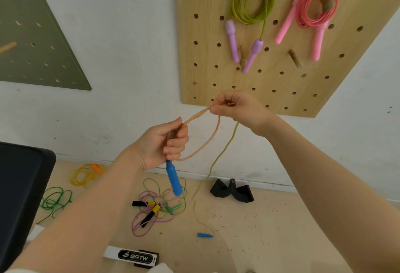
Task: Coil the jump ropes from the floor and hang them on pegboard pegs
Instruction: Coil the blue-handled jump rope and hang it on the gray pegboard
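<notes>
Two hands work one rope in the middle of the view. Nearest, on the floor, lie a white strap with a black label (pixel 132 256), the rope's second blue handle (pixel 205 235) well apart from the hands, and a tangle of pink and green ropes (pixel 159 205) with black-and-yellow handles. Farther left lie a green rope (pixel 55 201) and a yellow rope (pixel 85 174); a black folded object (pixel 232 189) sits by the wall.

Above these, the left hand (pixel 162 145) is clenched round the top of the blue handle (pixel 173 179), which hangs down below the fist, and also seems to hold one turn of cord. The right hand (pixel 237 108), farther and higher, pinches the braided cord (pixel 207 140) between thumb and fingertips, with a first loop drooping between the two hands. From the right hand the cord trails down to the floor.

The cord looks light, soft and limp, so it will sag and kink rather than keep a shape; I judge each new turn should be taken close to the last and gathered into the left fist, the stiff handle serving as anchor. The trailing handle may drag and snag on the tangle.

Farthest, on the wooden pegboard (pixel 207 56), a green coil (pixel 253 2) and a pink coil (pixel 316 6) already hang; one bare peg (pixel 294 58) stands free.
</notes>
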`<state>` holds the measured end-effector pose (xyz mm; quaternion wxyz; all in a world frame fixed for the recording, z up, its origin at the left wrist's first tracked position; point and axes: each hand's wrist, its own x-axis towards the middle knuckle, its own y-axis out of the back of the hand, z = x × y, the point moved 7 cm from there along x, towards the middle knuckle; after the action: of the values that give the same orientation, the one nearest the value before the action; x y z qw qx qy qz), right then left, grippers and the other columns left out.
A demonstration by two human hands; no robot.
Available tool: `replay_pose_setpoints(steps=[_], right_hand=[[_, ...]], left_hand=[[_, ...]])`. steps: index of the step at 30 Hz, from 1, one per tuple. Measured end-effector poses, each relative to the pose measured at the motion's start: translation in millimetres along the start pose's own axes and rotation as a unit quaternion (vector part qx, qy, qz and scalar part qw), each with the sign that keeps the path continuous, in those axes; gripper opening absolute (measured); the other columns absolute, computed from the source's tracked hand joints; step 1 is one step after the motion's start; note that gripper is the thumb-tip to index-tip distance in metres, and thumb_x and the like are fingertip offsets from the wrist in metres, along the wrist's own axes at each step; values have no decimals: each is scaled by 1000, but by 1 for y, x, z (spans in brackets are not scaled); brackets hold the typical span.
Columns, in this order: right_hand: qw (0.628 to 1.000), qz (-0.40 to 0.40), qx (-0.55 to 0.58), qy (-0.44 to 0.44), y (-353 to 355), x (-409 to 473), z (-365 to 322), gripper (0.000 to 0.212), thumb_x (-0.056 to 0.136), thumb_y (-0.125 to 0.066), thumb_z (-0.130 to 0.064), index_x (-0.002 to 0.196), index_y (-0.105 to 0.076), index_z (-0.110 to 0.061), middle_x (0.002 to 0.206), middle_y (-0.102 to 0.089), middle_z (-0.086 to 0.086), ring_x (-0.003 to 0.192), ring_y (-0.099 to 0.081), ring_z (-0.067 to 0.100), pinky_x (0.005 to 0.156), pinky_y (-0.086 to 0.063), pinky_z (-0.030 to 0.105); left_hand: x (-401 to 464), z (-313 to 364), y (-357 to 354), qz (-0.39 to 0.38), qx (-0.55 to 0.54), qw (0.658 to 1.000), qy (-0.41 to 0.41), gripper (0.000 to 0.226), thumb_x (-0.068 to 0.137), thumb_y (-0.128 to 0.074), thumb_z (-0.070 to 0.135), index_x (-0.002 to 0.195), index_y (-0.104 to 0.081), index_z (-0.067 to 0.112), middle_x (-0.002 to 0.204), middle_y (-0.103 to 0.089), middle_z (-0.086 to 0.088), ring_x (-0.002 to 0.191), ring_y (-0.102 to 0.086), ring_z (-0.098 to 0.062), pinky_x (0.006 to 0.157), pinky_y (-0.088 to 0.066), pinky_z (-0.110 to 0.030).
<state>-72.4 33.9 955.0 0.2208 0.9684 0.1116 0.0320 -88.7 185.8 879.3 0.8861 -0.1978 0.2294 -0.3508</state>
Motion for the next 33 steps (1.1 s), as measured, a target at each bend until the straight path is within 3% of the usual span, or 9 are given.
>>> replay_pose_setpoints(steps=[8, 10, 14, 19, 21, 24, 27, 30, 33], right_hand=[[996, 82, 11, -46, 17, 4, 15, 22, 86, -64, -28, 72, -50, -20, 65, -41, -7, 53, -35, 3, 53, -32, 14], [998, -4, 25, -62, 2, 2, 17, 7, 88, -60, -30, 92, -56, -25, 83, -52, -7, 63, -42, 7, 61, -38, 19], [989, -137, -53, -18, -38, -2, 12, 62, 82, -68, -24, 137, -39, -25, 125, -52, -10, 73, -49, 6, 73, -42, 19], [988, -151, 18, 18, -42, -2, 4, 10, 89, -59, -8, 94, -64, -15, 63, -60, -7, 53, -44, 1, 51, -32, 14], [989, -145, 3, 26, -32, -3, 3, 12, 90, -58, -11, 81, -65, -16, 54, -52, -8, 49, -40, 2, 50, -29, 15], [990, -133, 43, 17, -19, -2, 7, 17, 92, -54, -12, 78, -62, -15, 51, -44, -10, 48, -34, 4, 49, -26, 17], [985, -118, 127, 17, -23, -2, 9, 21, 96, -46, -14, 79, -59, -12, 51, -41, -12, 48, -28, 5, 48, -22, 17], [987, -87, 132, 18, -27, -1, 15, 24, 97, -43, -18, 82, -61, -14, 67, -54, -7, 50, -33, 8, 52, -31, 18], [993, -89, 74, -30, -21, -5, 45, 23, 98, -43, -18, 89, -64, -17, 74, -55, -3, 60, -43, 9, 67, -42, 20]], left_hand=[[1, 5, -4, -26, 8, 1000, -10, 47, 72, -71, 49, 47, -40, 22, 50, -28, 8, 35, -24, -2, 31, -17, -13], [3, 6, -7, -40, 5, 999, -15, 52, 64, -77, 51, 46, -38, 23, 49, -18, 8, 36, -13, -4, 31, -13, -15], [8, 10, -22, -57, 4, 998, -15, 61, 61, -78, 52, 51, -25, 24, 46, -13, 9, 35, -9, -6, 31, -10, -16], [8, 10, -21, -40, 2, 999, -13, 60, 67, -68, 61, 48, -25, 24, 44, -15, 10, 33, -12, -4, 31, -12, -16], [7, 10, -17, 7, 25, 1000, -16, 52, 79, -48, 59, 44, -34, 23, 40, -22, 12, 30, -18, -1, 31, -15, -15], [5, 16, -17, 67, 48, 995, -60, 42, 85, -40, 43, 56, -55, 17, 39, -24, 11, 31, -21, -2, 32, -21, -15], [2, 24, -33, 15, 9, 994, -104, 36, 85, -44, 38, 70, -68, 17, 41, -14, 9, 33, -12, -5, 34, -17, -16], [-3, 41, -44, -69, -84, 976, -190, 25, 82, -55, 37, 88, -71, 19, 44, -14, 6, 34, -10, -7, 32, -17, -15], [-8, 58, -20, -12, -182, 943, -279, 34, 91, -40, 34, 103, -66, 17, 42, -25, 6, 34, -11, -7, 31, -18, -13]])
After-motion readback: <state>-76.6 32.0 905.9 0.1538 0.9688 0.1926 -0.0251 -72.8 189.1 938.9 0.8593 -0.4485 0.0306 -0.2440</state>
